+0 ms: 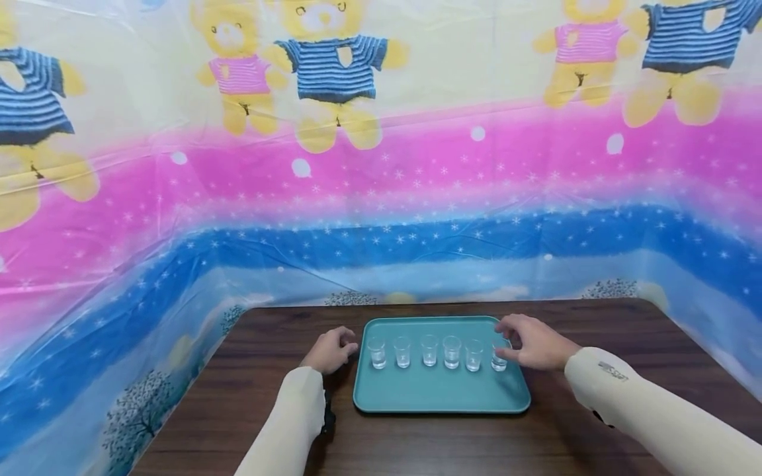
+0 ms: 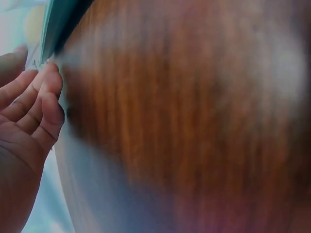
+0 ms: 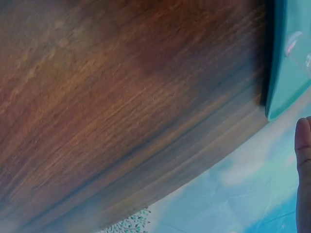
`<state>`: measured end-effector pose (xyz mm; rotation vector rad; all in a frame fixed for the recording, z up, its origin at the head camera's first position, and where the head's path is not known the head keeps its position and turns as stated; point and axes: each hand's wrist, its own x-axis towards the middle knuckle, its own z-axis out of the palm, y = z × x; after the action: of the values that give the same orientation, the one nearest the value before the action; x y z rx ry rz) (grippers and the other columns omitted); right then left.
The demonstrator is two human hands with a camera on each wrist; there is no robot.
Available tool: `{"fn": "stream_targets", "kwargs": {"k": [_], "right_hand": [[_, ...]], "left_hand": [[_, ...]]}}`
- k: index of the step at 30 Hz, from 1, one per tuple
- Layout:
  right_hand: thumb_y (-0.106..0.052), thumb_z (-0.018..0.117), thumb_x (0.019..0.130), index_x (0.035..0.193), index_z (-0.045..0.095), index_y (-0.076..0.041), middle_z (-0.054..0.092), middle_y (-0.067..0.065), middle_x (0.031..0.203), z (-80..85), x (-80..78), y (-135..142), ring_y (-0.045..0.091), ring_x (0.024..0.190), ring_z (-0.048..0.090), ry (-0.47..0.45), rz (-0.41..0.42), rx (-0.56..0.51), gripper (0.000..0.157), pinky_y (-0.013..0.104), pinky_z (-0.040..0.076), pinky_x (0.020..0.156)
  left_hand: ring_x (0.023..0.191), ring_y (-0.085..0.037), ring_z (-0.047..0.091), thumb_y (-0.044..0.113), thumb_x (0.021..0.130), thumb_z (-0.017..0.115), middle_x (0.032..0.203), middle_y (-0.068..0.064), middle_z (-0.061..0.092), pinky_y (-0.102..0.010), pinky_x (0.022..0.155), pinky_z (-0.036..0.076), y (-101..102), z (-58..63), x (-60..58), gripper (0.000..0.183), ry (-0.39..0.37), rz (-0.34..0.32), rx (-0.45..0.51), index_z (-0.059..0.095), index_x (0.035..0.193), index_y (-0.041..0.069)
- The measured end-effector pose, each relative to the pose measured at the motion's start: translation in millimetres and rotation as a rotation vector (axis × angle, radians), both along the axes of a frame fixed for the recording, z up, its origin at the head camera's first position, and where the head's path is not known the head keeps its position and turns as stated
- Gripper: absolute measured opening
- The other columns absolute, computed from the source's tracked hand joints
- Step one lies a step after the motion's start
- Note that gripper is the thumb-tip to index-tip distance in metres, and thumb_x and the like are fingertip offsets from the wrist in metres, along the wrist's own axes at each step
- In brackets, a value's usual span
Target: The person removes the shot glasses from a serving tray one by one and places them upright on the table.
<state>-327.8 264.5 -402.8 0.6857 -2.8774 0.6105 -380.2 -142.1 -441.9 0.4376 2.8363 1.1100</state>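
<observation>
Several small clear shot glasses (image 1: 451,352) stand upright in a row across a teal tray (image 1: 440,395). My right hand (image 1: 536,340) is at the row's right end, with its fingers spread in a C above and beside the rightmost shot glass (image 1: 499,362). The thumb overlaps that glass in the head view, and the glass stands in line with the others. Only a sliver of the right hand (image 3: 303,150) enters the right wrist view. My left hand (image 1: 330,350) is just off the tray's left edge, its fingers (image 2: 51,80) loosely bent and holding nothing.
The tray lies on a dark wood-grain table (image 1: 417,443). A printed curtain (image 1: 381,185) with teddy bears and snowflakes hangs behind the table's far edge and along its sides. A dark object (image 1: 329,413) sits at the left wrist.
</observation>
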Motion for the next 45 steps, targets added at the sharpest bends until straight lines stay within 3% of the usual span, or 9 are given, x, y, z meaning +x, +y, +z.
{"fn": "stream_targets", "kwargs": {"k": [6, 12, 19, 25, 32, 37, 45], "right_hand": [[-0.025, 0.068, 0.073, 0.096, 0.059, -0.014, 0.048, -0.009, 0.082, 3.3, 0.0, 6, 0.012, 0.074, 0.05, 0.038, 0.021, -0.005, 0.028, 0.03, 0.042, 0.063], [-0.024, 0.07, 0.071, 0.098, 0.059, -0.011, 0.052, -0.002, 0.084, 4.8, 1.3, 4, 0.014, 0.074, 0.05, -0.011, 0.02, 0.001, 0.031, 0.03, 0.042, 0.063], [-0.025, 0.07, 0.071, 0.096, 0.059, -0.01, 0.053, 0.0, 0.083, 0.4, -4.0, 3, 0.011, 0.072, 0.05, -0.047, 0.007, 0.003, 0.032, 0.028, 0.042, 0.062], [-0.024, 0.069, 0.071, 0.093, 0.058, -0.008, 0.054, 0.0, 0.078, -3.1, -11.1, 6, 0.007, 0.067, 0.05, -0.021, -0.022, -0.059, 0.029, 0.026, 0.043, 0.059], [-0.022, 0.066, 0.074, 0.094, 0.057, -0.005, 0.053, 0.0, 0.078, 2.2, -32.1, 24, 0.01, 0.068, 0.052, 0.055, -0.117, -0.127, 0.028, 0.029, 0.044, 0.059], [-0.02, 0.063, 0.075, 0.097, 0.055, 0.0, 0.055, 0.007, 0.083, -0.6, -50.5, 41, 0.017, 0.073, 0.053, 0.069, -0.193, -0.136, 0.03, 0.034, 0.043, 0.061], [-0.021, 0.064, 0.075, 0.094, 0.056, 0.001, 0.055, 0.008, 0.082, -11.0, -69.7, 59, 0.02, 0.073, 0.053, 0.077, -0.206, -0.103, 0.03, 0.037, 0.043, 0.06]], "left_hand": [[0.063, -0.015, 0.053, 0.015, 0.086, 0.053, 0.077, -0.003, 0.053, -0.03, 0.058, 0.041, 3, -3.3, 2.2, 0.029, -0.031, -0.044, -0.002, 0.05, 0.112, 0.003], [0.064, -0.017, 0.053, 0.009, 0.086, 0.051, 0.077, -0.005, 0.054, -0.03, 0.057, 0.041, 6, -0.9, 2.5, 0.027, -0.039, -0.091, 0.019, 0.049, 0.111, -0.001], [0.063, -0.017, 0.052, 0.01, 0.085, 0.053, 0.076, -0.005, 0.055, -0.03, 0.056, 0.041, 5, -1.1, -0.9, 0.028, -0.049, -0.093, -0.004, 0.049, 0.111, 0.0], [0.065, -0.018, 0.052, 0.012, 0.086, 0.052, 0.078, -0.005, 0.054, -0.03, 0.056, 0.04, 4, -1.7, -0.2, 0.029, -0.057, -0.11, 0.005, 0.048, 0.113, 0.001], [0.067, -0.019, 0.052, 0.012, 0.086, 0.052, 0.08, -0.006, 0.054, -0.031, 0.058, 0.041, 4, -1.1, -1.6, 0.028, -0.091, -0.13, 0.023, 0.047, 0.112, 0.003], [0.068, -0.02, 0.052, 0.012, 0.086, 0.053, 0.08, -0.006, 0.054, -0.031, 0.059, 0.041, 4, -0.4, -3.1, 0.026, -0.118, -0.126, 0.04, 0.048, 0.109, 0.004], [0.066, -0.02, 0.052, 0.012, 0.085, 0.053, 0.077, -0.006, 0.055, -0.032, 0.059, 0.041, 2, -2.5, -6.7, 0.025, -0.113, -0.147, 0.045, 0.048, 0.109, 0.003]]}}
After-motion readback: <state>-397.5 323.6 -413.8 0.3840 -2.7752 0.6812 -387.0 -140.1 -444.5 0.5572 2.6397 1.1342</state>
